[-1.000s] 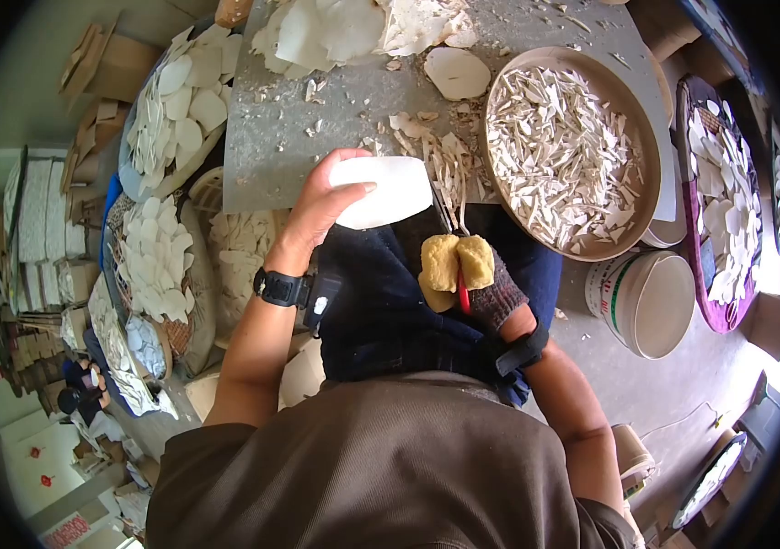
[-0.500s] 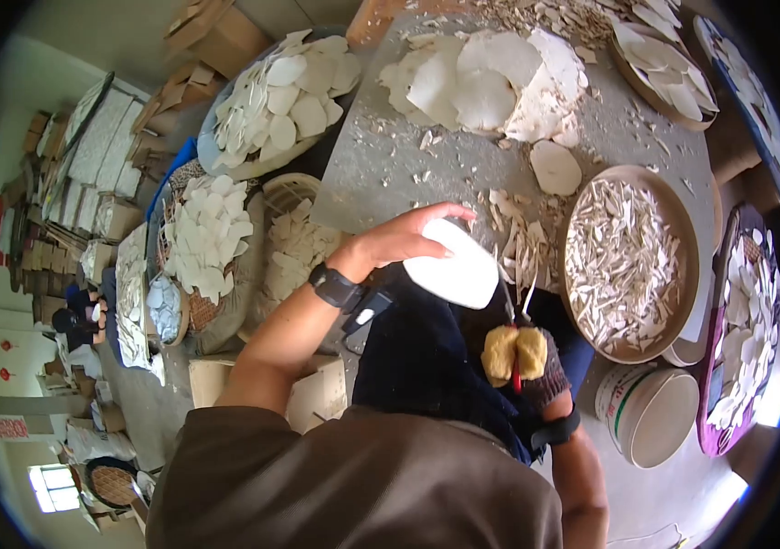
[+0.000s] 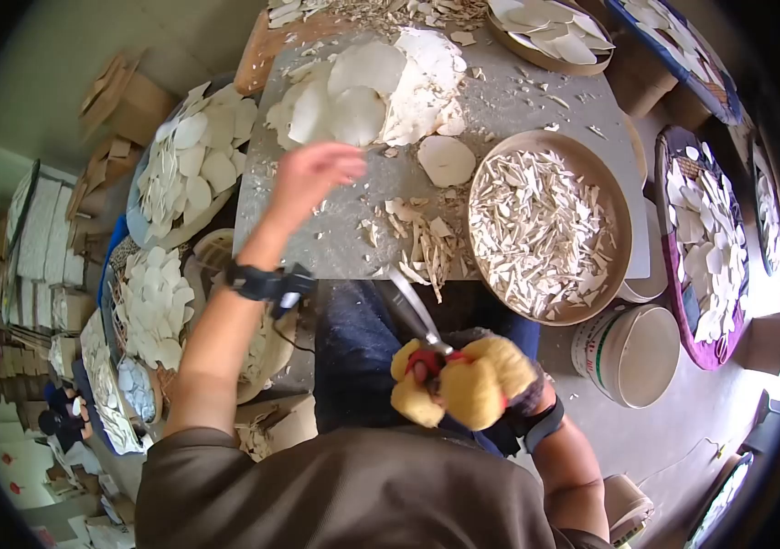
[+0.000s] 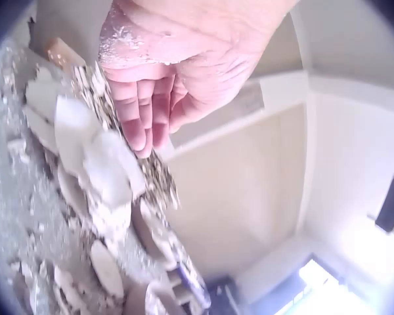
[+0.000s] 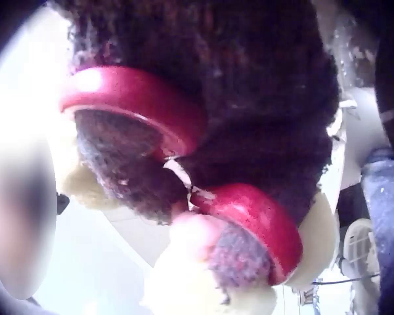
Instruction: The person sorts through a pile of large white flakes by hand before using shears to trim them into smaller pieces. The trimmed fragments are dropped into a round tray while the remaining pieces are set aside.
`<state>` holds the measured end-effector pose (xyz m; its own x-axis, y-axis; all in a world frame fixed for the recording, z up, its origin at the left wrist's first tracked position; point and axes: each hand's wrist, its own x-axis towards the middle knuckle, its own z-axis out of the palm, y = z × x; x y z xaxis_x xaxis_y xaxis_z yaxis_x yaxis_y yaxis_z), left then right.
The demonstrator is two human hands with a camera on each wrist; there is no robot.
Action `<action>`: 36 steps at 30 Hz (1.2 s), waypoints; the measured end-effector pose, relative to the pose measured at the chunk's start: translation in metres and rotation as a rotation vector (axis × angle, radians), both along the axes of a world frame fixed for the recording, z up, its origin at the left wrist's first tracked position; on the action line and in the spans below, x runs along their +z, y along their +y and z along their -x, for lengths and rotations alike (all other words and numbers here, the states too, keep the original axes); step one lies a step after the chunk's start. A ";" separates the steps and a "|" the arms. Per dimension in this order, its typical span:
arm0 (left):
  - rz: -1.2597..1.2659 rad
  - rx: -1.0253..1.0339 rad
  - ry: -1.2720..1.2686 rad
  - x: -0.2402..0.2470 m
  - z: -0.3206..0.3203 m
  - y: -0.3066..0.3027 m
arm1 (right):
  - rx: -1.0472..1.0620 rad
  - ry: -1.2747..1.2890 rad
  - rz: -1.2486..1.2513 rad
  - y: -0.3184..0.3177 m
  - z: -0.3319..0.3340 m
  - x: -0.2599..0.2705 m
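Observation:
My bare left hand (image 3: 312,183) is over the grey table (image 3: 257,247), just below a pile of thin white sheets (image 3: 353,114), and holds nothing. In the left wrist view, the fingers of this hand (image 4: 177,72) hang slightly bent beside the blurred sheets (image 4: 79,134). Over the lap, my gloved right hand (image 3: 491,384), with yellow padding on its fingers, grips red-handled scissors (image 3: 413,311). Their blades point up and to the left. The right wrist view shows the red handle loops (image 5: 131,102) around fingers of the dark glove (image 5: 249,79).
A round tray (image 3: 628,242) of white slivers stands at the table's right, with loose scraps (image 3: 431,242) beside it. One rounded sheet (image 3: 446,161) lies above the scraps. A white bucket (image 3: 641,357) stands at the lower right, and baskets of white pieces (image 3: 157,302) are at the left.
My left hand has let go of the white piece and moved up over the table. The scissors have swung leftward in my right hand, and the head view has shifted.

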<state>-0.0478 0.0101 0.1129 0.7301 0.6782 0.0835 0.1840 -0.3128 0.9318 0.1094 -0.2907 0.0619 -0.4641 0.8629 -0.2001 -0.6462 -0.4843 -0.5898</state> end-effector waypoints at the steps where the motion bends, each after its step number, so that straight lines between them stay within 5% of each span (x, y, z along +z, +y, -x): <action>1: -0.132 -0.119 0.160 -0.016 -0.024 -0.009 | -0.025 -0.485 -0.236 0.006 0.008 0.014; 2: -0.093 -0.134 0.133 -0.038 -0.047 -0.016 | -0.083 -0.564 -0.387 0.018 0.008 0.049; 3: -0.053 -0.150 0.107 -0.059 -0.067 -0.022 | -0.059 -0.563 -0.357 0.012 0.013 0.031; 5: -0.690 -0.106 0.171 -0.084 -0.102 -0.029 | -0.108 -0.575 -0.394 0.005 0.020 0.012; 8: -1.078 -0.053 0.498 -0.115 -0.134 -0.026 | -0.145 -0.502 -0.283 -0.005 0.026 -0.021; 11: -1.157 -0.076 0.600 -0.106 -0.141 -0.030 | -0.184 -0.560 -0.401 -0.003 0.026 -0.021; 14: -1.227 -0.022 0.405 -0.122 -0.134 -0.021 | -0.235 -0.687 -0.425 -0.003 0.025 -0.032; 17: -0.891 0.035 0.210 -0.069 -0.099 -0.040 | -0.366 -0.518 -0.195 -0.013 0.029 -0.060; 19: -0.394 0.186 0.264 -0.069 -0.070 -0.038 | -0.490 -0.006 -0.039 -0.011 0.026 -0.068; 20: 0.120 0.250 -0.001 -0.070 -0.053 -0.042 | -0.486 0.089 0.022 -0.007 0.020 -0.076; 21: 0.462 0.280 -0.214 -0.055 -0.040 -0.055 | -0.524 -0.019 -0.011 -0.004 0.017 -0.063; 23: 0.737 0.289 -0.371 -0.056 -0.014 -0.071 | -0.602 -0.167 -0.033 0.000 0.021 -0.084; 25: 0.766 0.298 -0.397 -0.051 -0.004 -0.095 | -0.688 -0.004 0.119 0.011 0.028 -0.090; 28: 0.712 0.342 -0.404 -0.054 0.004 -0.124 | -0.666 -0.848 -0.297 0.025 0.038 -0.093; 30: 0.645 0.372 -0.402 -0.053 0.002 -0.139 | -0.615 -1.047 -0.409 0.032 0.042 -0.099; 36: 0.549 0.370 -0.422 -0.063 -0.003 -0.159 | -0.528 -0.938 -0.345 0.032 0.048 -0.096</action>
